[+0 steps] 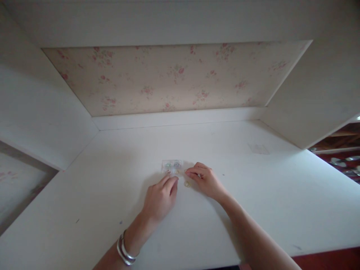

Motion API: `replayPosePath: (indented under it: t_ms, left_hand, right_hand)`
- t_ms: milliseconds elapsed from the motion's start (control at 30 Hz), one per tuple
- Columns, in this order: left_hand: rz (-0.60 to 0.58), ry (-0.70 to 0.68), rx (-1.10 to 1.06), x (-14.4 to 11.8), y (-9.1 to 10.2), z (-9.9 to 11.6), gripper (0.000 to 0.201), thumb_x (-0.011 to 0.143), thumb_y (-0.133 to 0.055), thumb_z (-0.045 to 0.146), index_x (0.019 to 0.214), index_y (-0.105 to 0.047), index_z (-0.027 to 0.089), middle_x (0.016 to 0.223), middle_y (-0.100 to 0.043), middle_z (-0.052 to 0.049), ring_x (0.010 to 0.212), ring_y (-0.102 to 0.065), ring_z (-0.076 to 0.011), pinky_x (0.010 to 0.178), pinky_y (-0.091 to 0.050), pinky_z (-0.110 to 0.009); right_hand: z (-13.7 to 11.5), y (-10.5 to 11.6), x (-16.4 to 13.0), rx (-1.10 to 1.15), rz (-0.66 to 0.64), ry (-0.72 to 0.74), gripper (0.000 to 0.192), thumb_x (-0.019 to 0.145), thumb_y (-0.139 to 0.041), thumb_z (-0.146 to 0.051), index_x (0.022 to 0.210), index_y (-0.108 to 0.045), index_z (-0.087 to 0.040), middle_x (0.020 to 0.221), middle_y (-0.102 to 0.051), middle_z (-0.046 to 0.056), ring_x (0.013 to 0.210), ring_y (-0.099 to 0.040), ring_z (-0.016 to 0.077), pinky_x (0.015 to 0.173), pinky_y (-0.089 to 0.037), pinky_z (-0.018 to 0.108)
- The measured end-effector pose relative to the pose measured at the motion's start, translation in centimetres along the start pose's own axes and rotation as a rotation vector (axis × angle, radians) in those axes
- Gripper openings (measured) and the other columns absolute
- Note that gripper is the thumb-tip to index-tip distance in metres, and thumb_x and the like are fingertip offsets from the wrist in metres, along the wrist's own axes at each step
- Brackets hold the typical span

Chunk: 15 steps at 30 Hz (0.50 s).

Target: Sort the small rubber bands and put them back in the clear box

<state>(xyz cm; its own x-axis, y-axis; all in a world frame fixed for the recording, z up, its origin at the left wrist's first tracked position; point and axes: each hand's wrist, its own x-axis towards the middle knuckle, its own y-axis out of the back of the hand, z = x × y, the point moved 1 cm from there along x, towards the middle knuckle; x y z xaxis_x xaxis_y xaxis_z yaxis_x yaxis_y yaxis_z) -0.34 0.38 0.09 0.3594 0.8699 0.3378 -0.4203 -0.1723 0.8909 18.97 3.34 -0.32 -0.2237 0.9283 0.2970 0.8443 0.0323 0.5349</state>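
Two hands of mine rest on the white desk (253,195), close together near its middle. My left hand (161,198) lies knuckles up, fingers pressed together and pointing toward 1 o'clock; its fingertips touch the near edge of a small clear packet (172,166). I cannot tell whether those fingers pinch anything or only press down. My right hand (206,180) comes in from 4 o'clock, fingers curled and bunched, tips pointing to 9 o'clock and meeting just beside the packet's right end. Whether something tiny is held between them is too small to tell.

The packet lies flat at 12 o'clock from my left hand, its long axis running left to right, from 9 to 3 o'clock. Inside it I see small round bits, greenish and greyish, blurred. A small gold ring (187,183) lies flat on the desk between my two hands, at 6 o'clock from the packet's right end, just beside my right palm and apart from the left fingers.

Silver bangles (125,252) circle my left wrist at 7 o'clock. Beyond the desk, at 12 o'clock, stands a back panel with floral wallpaper (174,80). At 3 o'clock, past the desk's side wall, dark red floor shows.
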Motion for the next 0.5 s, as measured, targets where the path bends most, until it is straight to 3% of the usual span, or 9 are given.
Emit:
replayPosePath:
  t_ms: [167, 333, 500]
  left_hand:
    - [-0.185, -0.067, 0.028, -0.2, -0.9, 2.0, 0.028, 0.092, -0.041, 0.026, 0.114, -0.059, 0.027, 0.095, -0.069, -0.002, 0.075, -0.066, -0.0169, 0.061, -0.05, -0.026]
    - [-0.223, -0.034, 0.027, 0.2, -1.1, 1.9, 0.027, 0.093, -0.039, 0.026, 0.103, -0.063, 0.026, 0.089, -0.069, -0.003, 0.071, -0.066, -0.0184, 0.06, -0.049, -0.027]
    - [-0.227, -0.026, -0.018, 0.3, -1.2, 1.8, 0.025, 0.094, -0.04, 0.029, 0.098, -0.065, 0.026, 0.087, -0.069, -0.003, 0.073, -0.066, -0.0181, 0.06, -0.049, -0.027]
  right_hand:
    - [0.4, -1.4, 1.0, -0.016, 0.044, -0.023, 0.017, 0.087, -0.056, -0.027, 0.088, -0.073, -0.024, 0.081, -0.065, 0.002, 0.081, -0.057, 0.0151, 0.074, -0.043, 0.027]
    - [0.1, -2.8, 1.6, -0.104, -0.036, 0.003, 0.018, 0.087, -0.055, -0.03, 0.089, -0.073, -0.026, 0.083, -0.066, 0.002, 0.082, -0.055, 0.0155, 0.077, -0.041, 0.028]
    - [0.2, -3.1, 1.8, -0.09, -0.032, -0.029, 0.019, 0.086, -0.056, -0.033, 0.09, -0.073, -0.027, 0.078, -0.066, 0.001, 0.078, -0.056, 0.0151, 0.074, -0.041, 0.028]
